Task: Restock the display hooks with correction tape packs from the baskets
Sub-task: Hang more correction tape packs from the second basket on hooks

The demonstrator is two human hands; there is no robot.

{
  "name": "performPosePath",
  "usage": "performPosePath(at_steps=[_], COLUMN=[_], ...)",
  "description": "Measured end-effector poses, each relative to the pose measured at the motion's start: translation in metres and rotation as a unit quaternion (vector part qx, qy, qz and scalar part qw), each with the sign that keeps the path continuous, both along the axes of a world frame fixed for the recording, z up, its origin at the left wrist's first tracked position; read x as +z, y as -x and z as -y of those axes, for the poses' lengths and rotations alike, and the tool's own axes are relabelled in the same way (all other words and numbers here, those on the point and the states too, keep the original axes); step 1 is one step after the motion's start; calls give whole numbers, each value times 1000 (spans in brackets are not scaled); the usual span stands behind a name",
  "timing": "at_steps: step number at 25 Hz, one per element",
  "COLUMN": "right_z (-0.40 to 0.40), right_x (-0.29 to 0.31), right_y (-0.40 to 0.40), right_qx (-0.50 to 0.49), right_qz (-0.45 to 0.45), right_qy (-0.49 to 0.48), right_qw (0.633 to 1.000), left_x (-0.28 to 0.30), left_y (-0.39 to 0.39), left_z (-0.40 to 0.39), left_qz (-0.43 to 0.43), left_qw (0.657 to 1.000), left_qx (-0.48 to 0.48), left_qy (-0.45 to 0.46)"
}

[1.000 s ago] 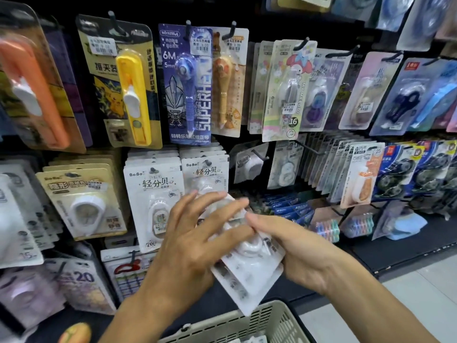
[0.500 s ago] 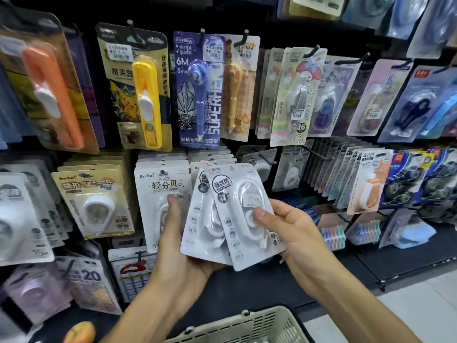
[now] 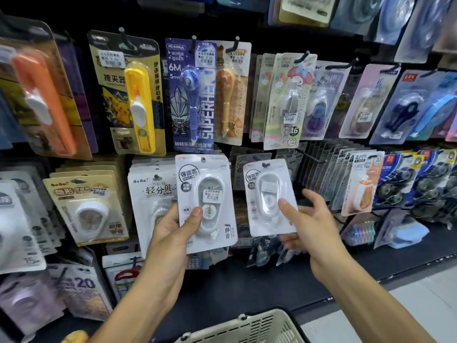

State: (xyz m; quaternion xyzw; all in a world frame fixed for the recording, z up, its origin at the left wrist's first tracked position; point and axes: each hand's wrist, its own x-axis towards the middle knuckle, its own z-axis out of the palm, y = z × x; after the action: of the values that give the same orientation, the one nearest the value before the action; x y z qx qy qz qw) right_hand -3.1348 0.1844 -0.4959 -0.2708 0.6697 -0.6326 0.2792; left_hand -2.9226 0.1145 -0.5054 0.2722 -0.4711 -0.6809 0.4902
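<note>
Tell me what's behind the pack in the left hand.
Behind the white pack held by the left hand hangs a stack of BoBo packs, showing at its left edge. Whatever lies directly behind its middle is covered.

both arms raised, left grip (image 3: 173, 226) and right grip (image 3: 306, 224) each pinching.

A yellow clip pusher pack (image 3: 133, 100) is hanging on the black display wall. Just right of it, a blue "SUPERHERO" pack (image 3: 191, 95) is hanging. Well right of it and lower, rainbow-coloured packs (image 3: 362, 231) are lying on the black shelf (image 3: 395, 258).
</note>
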Motion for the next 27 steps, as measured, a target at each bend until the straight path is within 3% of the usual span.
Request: performPosePath(at_steps=[2, 6, 9, 10, 13, 16, 19, 23, 27], right_z=[-1, 0, 8, 10, 8, 3, 0, -1, 7], right_x=[-5, -13, -17, -17, -10, -8, -10, -16, -34], right_y=[-12, -51, -52, -45, -17, 0, 7, 9, 3], right_qx=[25, 245, 222, 182, 116, 94, 44, 3, 71], right_qz=[-1, 61, 60, 66, 60, 15, 20, -26, 77], right_qy=[-31, 81, 111, 116, 106, 70, 80, 57, 32], right_qw=[999, 964, 967, 974, 986, 993, 996, 998, 994], left_x=[0, -4, -6, -6, -8, -8, -10, -14, -20], left_y=[1, 7, 4, 1, -10, -15, -14, -17, -15], left_z=[-2, -6, -2, 2, 14, 21, 20, 19, 13], left_qz=[11, 56, 139, 216, 460, 529, 551, 525, 488], left_qw=[1000, 995, 978, 955, 817, 774, 763, 787, 782], left_qx=[-10, -33, 5, 53, 166, 152, 119, 83, 143], left_qy=[17, 81, 156, 194, 307, 313, 317, 314, 360])
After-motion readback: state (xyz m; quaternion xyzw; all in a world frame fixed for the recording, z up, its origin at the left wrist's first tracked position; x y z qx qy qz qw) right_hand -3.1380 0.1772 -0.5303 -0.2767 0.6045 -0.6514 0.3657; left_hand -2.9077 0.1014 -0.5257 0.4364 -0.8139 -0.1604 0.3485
